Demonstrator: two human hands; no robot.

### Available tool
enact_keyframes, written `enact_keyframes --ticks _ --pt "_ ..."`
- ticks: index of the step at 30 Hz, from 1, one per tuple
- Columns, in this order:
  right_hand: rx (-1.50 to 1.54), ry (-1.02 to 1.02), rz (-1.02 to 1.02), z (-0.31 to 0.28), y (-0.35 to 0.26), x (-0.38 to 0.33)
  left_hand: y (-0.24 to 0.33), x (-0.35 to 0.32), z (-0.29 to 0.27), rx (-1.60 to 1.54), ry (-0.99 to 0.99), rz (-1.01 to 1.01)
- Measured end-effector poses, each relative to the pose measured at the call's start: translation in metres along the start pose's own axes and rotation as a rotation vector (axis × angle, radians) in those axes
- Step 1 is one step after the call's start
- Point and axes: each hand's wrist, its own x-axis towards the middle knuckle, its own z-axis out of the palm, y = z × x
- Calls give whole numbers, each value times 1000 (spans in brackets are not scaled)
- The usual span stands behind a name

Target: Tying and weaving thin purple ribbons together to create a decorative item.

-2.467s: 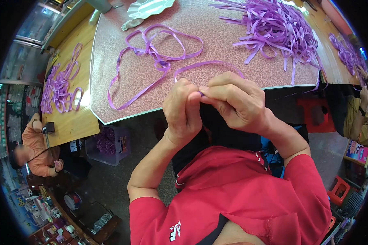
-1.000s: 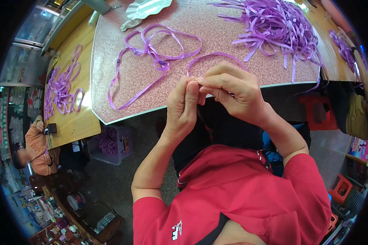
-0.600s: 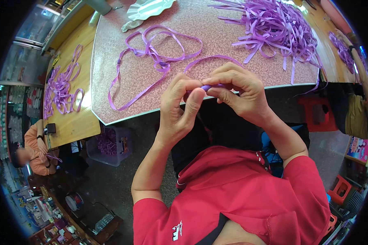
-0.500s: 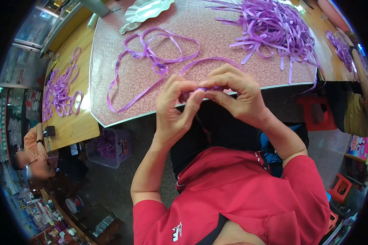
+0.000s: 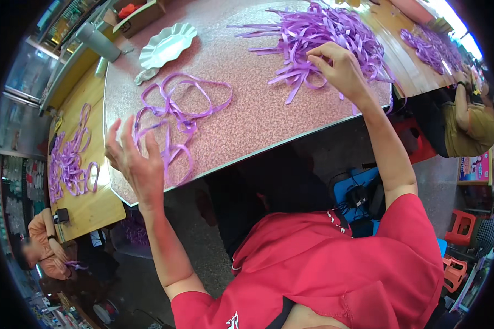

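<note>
Over the far right of the table, my right hand reaches into a heap of purple ribbons. Its thumb and forefinger are pinched together at the heap's near side; whether a ribbon is between the tips cannot be made out. My left hand hovers at the table's left front edge, fingers spread and nothing held. Beside it, several purple ribbon loops lie loosely overlapped on the tabletop, with small darker joints. One loop hangs close to the front edge, partly behind my left fingers.
The pink speckled table also carries a pale scalloped dish. A grey cup and a cardboard box stand behind. More ribbons lie on the wooden table at left. Co-workers sit left and right.
My hands have parted from a shared pinch on a purple ribbon. The left moved left and opened beside the loops, where a further loop now lies; the right went to the heap.
</note>
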Motion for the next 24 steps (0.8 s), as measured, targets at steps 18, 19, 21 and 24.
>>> enact_keyframes --ticks 18,19,21,24 --pt "-524 -181 422 -95 161 55 61 -31 38 -352 -285 156" --pt "-573 -222 387 -103 171 53 61 -31 39 -366 -292 164" --pt "-488 -394 506 -126 170 43 57 -34 38 -391 -285 136" --pt "-397 -582 675 -162 168 18 59 -36 43 -428 -284 132"
